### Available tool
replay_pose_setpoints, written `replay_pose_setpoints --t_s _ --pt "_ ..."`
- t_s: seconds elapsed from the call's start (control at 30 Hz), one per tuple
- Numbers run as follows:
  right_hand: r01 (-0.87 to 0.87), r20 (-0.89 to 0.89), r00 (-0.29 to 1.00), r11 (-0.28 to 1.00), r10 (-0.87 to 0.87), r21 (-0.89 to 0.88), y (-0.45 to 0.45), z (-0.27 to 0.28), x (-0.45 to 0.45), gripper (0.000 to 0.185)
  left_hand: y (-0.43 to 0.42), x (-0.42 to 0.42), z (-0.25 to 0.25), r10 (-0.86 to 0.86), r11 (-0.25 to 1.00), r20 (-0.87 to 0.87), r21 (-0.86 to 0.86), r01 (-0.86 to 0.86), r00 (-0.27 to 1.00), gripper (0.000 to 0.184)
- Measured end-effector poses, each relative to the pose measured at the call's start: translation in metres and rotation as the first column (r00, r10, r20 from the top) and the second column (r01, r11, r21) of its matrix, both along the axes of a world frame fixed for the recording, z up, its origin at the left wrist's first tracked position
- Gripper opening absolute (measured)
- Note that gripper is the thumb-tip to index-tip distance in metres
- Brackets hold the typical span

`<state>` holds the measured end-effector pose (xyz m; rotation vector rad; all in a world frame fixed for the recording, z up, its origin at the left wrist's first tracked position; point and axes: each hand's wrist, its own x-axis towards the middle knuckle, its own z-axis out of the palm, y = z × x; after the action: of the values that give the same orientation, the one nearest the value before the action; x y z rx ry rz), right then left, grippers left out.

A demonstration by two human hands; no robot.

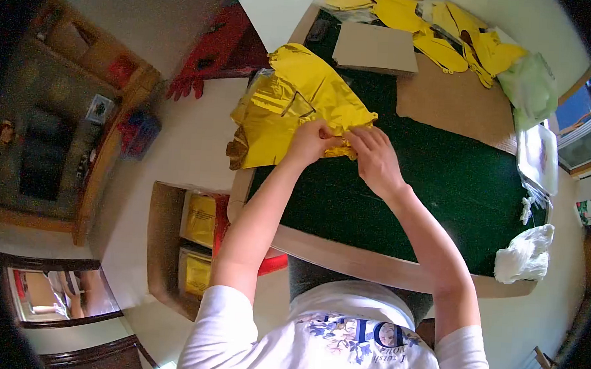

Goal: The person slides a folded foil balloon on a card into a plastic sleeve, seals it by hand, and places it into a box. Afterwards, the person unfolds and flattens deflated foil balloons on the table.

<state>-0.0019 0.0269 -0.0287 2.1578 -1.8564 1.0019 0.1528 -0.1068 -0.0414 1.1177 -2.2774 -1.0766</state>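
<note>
A flat, shiny gold foil balloon (314, 85) lies creased over the left end of the green table top (442, 185), part of it past the edge. My left hand (309, 144) pinches its near edge, fingers curled and thumb pressed in. Just to the right, my right hand (377, 159) has its bent fingertips on the same gathered edge, close to the left thumb. Crumpled foil shows between the two hands. Exactly what lies under the fingertips is hidden.
More yellow foil pieces (398, 13) are spread along the far edge. Near them are a stack of grey-brown card (376, 48), a cardboard sheet (453, 102) and a pale green plastic bag (531, 86). White string (524, 253) lies at right. An open box (165, 244) with yellow packs stands lower left.
</note>
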Motion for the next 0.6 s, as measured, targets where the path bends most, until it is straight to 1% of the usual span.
replay_pose_setpoints --t_s 0.03,0.07,0.13,0.17,0.23,0.27,0.33,0.37,0.43,0.47,0.5,0.53,0.6 --pt "-0.004 -0.023 1.0 0.998 0.006 0.06 -0.001 -0.004 0.0 0.031 -0.001 -0.001 0.002 -0.007 1.0 0.03 -0.018 0.008 1.0 0.025" --pt "-0.005 -0.048 0.999 0.993 0.011 0.118 -0.002 -0.007 -0.001 0.032 -0.001 -0.001 0.005 0.03 0.999 0.034 -0.018 -0.03 0.999 0.024" --pt "0.018 -0.076 0.997 0.988 -0.006 0.153 0.002 -0.009 -0.006 0.032 -0.004 0.0 0.011 0.108 0.994 0.037 -0.02 -0.107 0.993 0.023" --pt "0.027 -0.09 0.996 0.985 -0.012 0.17 0.003 -0.01 -0.008 0.032 -0.004 0.0 0.012 0.138 0.99 -0.002 0.009 -0.138 0.99 0.022" --pt "-0.001 -0.108 0.994 0.998 0.008 0.064 0.002 -0.014 -0.01 0.032 -0.005 0.003 0.006 0.206 0.977 -0.071 0.075 -0.2 0.976 0.02" --pt "-0.019 -0.117 0.993 1.0 0.02 0.011 0.0 -0.015 -0.01 0.033 -0.007 0.002 -0.001 0.183 0.981 -0.147 0.095 -0.17 0.972 0.021" --pt "-0.047 -0.105 0.993 0.998 0.05 0.035 -0.008 -0.011 -0.008 0.033 -0.008 -0.001 -0.006 0.139 0.987 -0.295 0.121 -0.108 0.945 0.023" --pt "-0.064 -0.096 0.993 0.997 0.068 0.047 -0.012 -0.01 -0.006 0.033 -0.016 0.002 -0.005 0.119 0.992 -0.202 0.073 -0.106 0.972 0.025" --pt "-0.053 -0.141 0.988 0.995 0.064 0.08 -0.014 -0.024 -0.007 0.034 -0.031 0.002 0.038 0.092 0.995 -0.007 -0.027 -0.092 0.996 0.029" --pt "-0.047 -0.165 0.984 0.994 0.062 0.094 -0.014 -0.029 -0.009 0.035 -0.043 0.008 0.054 0.127 0.97 -0.084 -0.197 -0.141 0.988 0.031" --pt "-0.051 -0.141 0.988 0.991 0.069 0.126 -0.014 -0.026 -0.009 0.035 -0.057 0.011 0.074 0.253 0.916 -0.132 -0.285 -0.282 0.958 0.028" --pt "-0.057 -0.116 0.99 0.985 0.076 0.16 -0.013 -0.02 -0.008 0.035 -0.075 0.016 0.092 0.371 0.835 -0.189 -0.361 -0.415 0.909 0.025" --pt "-0.064 -0.09 0.992 0.978 0.083 0.199 -0.012 -0.017 -0.008 0.035 -0.13 0.041 0.127 0.408 0.737 -0.198 -0.505 -0.449 0.891 0.027"
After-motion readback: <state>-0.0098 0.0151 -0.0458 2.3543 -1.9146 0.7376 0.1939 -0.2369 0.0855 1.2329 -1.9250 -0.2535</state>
